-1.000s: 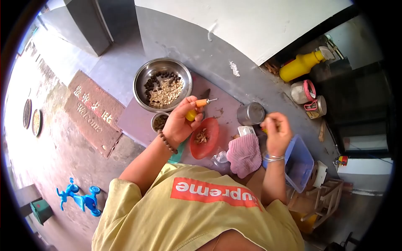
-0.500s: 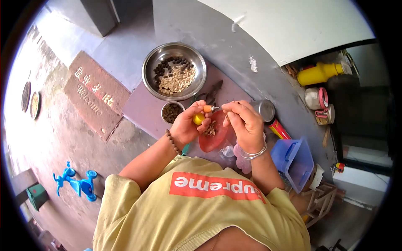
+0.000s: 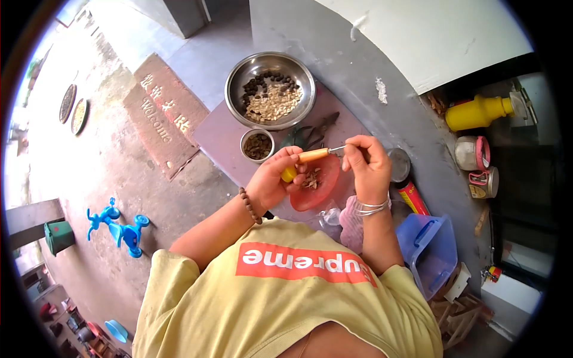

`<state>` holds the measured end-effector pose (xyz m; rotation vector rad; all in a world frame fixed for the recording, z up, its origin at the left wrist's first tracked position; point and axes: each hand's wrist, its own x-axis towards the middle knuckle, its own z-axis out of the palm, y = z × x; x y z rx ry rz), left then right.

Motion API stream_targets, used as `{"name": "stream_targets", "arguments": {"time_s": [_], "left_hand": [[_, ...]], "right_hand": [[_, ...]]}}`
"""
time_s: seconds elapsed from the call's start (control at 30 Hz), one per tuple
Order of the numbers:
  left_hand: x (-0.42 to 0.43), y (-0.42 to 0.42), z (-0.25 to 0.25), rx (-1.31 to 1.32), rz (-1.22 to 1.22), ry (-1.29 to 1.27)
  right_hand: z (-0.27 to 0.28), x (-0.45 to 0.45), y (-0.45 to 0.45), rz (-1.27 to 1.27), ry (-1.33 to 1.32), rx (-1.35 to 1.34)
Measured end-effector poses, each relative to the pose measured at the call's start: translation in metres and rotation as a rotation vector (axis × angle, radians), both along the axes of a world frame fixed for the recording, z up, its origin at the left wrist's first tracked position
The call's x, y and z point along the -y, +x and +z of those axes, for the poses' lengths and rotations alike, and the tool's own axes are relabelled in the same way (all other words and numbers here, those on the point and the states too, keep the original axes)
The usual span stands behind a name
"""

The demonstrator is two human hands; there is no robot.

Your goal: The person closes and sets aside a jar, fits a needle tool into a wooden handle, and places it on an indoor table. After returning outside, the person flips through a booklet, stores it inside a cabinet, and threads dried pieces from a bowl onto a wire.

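Near red dish: left hand grips orange-handled tool; right hand pinched narrow beside tip, contents unclear; best brace handle.

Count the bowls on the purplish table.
3: the large steel bowl at the far end, the small metal bowl beside it, and the red bowl, partly covered by the left hand. Others may be hidden.
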<state>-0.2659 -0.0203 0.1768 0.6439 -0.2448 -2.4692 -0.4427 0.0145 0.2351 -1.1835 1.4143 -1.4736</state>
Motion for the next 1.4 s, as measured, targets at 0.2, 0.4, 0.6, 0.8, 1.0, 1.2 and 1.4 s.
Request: {"name": "stream_targets", "arguments": {"time_s": [0.2,0.4,0.6,0.8,1.0,1.2,1.4], "left_hand": [[-0.007,0.009,0.006,0.005,-0.038,-0.037],[0.015,0.004,-0.003,0.094,-0.081,-0.029],[0.070,0.011,-0.023,0.125,-0.227,-0.120],[0.134,0.036,-0.033,0.072,-0.363,-0.007],[0.171,0.049,-0.039,0.011,-0.419,0.000],[0.186,0.043,-0.038,-0.037,-0.474,-0.087],[0.191,0.045,-0.032,-0.010,-0.432,-0.246]], "right_hand": [[-0.012,0.006,-0.003,0.021,-0.005,0.154],[-0.015,0.014,-0.006,-0.043,0.018,0.022],[-0.026,0.038,0.011,-0.224,0.107,0.011],[-0.027,0.090,0.052,-0.316,0.165,0.130],[-0.014,0.117,0.086,-0.396,0.231,0.219],[-0.009,0.114,0.099,-0.444,0.370,0.087],[-0.007,0.111,0.110,-0.489,0.367,0.041]]}}
